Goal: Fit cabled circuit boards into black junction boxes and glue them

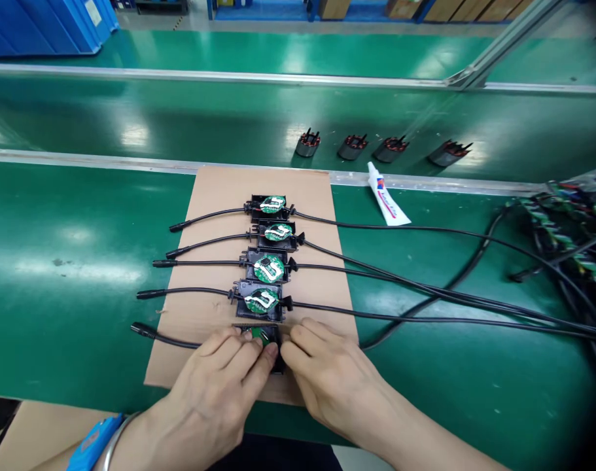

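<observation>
My left hand is closed on the nearest black plastic housing, its thumb and fingertips on the green circuit board inside. A short black cable with a plug runs out left from under this hand. At the housing's right end, my right hand has its fingers pinched together; what they hold is hidden. A black cable comes out from behind that hand. Beyond lie several similar open housings in a column, the closest with a round green board bearing a white strip of paste.
Cardboard lies beneath the housings on the green bench. A white tube lies behind to the right, near several wound motor stators. Cables lead to a tangled wire pile at right. A blue bin stands far left.
</observation>
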A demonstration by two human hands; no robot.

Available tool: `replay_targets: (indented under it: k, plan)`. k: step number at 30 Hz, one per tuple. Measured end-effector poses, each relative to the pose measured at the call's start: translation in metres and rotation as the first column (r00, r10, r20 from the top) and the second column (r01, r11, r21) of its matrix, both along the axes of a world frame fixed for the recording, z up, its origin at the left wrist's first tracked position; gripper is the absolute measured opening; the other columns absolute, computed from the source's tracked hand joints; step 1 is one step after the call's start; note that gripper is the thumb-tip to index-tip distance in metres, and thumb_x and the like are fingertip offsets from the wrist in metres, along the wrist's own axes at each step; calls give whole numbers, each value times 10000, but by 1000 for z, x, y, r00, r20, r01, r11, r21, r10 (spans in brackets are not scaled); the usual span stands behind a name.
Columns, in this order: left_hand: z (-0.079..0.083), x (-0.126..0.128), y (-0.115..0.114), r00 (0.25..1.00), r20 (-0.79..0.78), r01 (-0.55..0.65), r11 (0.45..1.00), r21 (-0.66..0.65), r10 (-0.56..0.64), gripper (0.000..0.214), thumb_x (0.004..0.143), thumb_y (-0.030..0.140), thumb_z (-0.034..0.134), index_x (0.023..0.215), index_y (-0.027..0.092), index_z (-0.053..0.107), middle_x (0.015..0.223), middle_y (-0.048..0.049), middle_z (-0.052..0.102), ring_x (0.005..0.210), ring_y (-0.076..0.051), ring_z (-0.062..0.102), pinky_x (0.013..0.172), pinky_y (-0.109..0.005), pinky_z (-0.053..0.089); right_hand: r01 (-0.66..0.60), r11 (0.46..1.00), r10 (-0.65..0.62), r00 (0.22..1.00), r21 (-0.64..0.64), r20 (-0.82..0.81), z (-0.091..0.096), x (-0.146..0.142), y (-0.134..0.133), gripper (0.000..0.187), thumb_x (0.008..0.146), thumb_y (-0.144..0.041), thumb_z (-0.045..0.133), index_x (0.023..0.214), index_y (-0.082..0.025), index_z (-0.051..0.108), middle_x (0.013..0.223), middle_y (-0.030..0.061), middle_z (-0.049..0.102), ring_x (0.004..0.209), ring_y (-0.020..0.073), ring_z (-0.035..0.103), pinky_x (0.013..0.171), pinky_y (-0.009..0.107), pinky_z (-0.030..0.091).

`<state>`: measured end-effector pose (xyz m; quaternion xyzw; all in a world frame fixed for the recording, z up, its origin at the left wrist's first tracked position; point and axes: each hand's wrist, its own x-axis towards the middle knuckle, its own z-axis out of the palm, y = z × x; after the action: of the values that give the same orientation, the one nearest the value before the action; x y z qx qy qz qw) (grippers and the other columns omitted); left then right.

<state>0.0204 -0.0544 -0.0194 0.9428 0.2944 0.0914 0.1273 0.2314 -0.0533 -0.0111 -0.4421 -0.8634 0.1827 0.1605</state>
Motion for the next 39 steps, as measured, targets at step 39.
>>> replay_targets:
  k: [39]
  plan:
    - [15,-28,75,953,69,-272,934,-231,295,140,943,172,373,924,193,510,841,-40,598,752,-206,577,650,-340,467,119,992,-107,969,39,-224,-9,31,23,216,895,-70,464,1081,-178,483,889,58,599,800,177,554,691,314,493]
